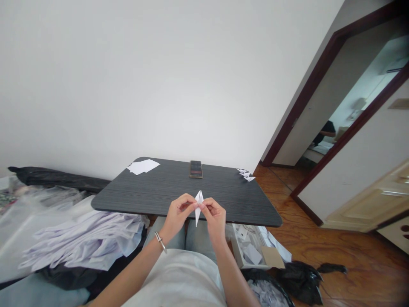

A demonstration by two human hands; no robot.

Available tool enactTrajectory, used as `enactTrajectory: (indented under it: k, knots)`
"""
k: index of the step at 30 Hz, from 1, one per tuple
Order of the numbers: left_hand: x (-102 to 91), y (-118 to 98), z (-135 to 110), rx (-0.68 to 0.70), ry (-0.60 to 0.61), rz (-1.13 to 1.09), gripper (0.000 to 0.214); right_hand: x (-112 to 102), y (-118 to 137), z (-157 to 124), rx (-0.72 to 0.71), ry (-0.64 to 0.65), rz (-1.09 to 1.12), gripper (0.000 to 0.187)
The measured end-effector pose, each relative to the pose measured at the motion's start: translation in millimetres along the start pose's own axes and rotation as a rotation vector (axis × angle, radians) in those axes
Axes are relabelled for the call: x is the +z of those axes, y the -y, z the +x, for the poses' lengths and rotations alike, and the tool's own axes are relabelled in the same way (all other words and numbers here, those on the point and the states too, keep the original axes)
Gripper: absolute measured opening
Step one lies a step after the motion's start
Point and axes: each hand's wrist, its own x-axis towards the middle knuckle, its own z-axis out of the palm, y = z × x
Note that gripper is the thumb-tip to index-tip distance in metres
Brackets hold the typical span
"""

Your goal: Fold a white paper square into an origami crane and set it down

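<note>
**Two hands pinch a pointed paper fold over the bench.**
The left hand [178,216], a silver bangle [160,241] at its wrist, and the right hand [214,217] are close together, both clamped on a folded white paper shape [198,208] over the near edge of the dark wood-grain bench [166,189]. A heap of white paper sheets [86,243] lies left; a box of paper scraps [247,251] and a black plastic bag [300,281] lie right. Loose white sheets [143,166], a phone [196,169] and small paper folds [246,174] sit along the bench's far side.
</note>
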Motion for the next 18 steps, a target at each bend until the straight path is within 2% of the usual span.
enactTrajectory:
  k: [12, 18]
  knots:
    - [11.7, -2, -2, -0.128, -0.151, -0.194, 0.014, 6, 2, -4, 0.077, -0.110, 0.030, 0.010]
    - [12.3, -3, -2, -0.209, -0.173, -0.242, 0.016, 7, -2, -4, 0.083, -0.127, 0.034, 0.012]
